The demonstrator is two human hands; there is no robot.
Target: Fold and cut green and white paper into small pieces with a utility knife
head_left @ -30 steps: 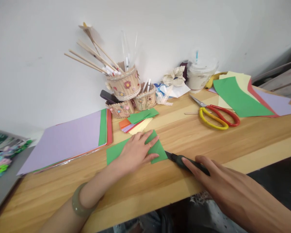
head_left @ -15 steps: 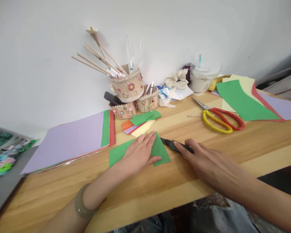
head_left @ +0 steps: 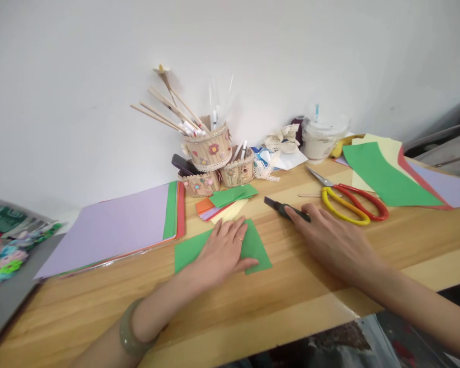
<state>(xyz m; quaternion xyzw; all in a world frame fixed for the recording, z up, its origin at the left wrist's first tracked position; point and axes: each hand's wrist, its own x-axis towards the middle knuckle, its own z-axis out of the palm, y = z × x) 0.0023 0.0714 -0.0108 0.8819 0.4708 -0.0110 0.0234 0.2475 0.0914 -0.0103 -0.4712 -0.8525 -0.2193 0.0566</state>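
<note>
Green paper [head_left: 191, 249] lies on the wooden table, with a second green piece [head_left: 256, 245] at its right. My left hand [head_left: 224, 248] rests flat on both, fingers spread and thumb out to the right. To the right, my right hand [head_left: 329, 240] is closed around a black utility knife [head_left: 285, 208], whose dark blade points up and left, apart from the green paper. Just above my left hand lie small strips of green [head_left: 235, 195], orange, purple, red and yellow paper.
A stack of coloured sheets [head_left: 126, 217] lies left. Decorated pots [head_left: 210, 148] with sticks and pens stand at the wall. Scissors [head_left: 345, 202], a lidded cup [head_left: 324, 135] and cut paper [head_left: 391, 174] are at the right.
My right hand has drawn the knife away from the green paper, up and to the right. My left hand stays on the paper. The view has tilted slightly upward.
</note>
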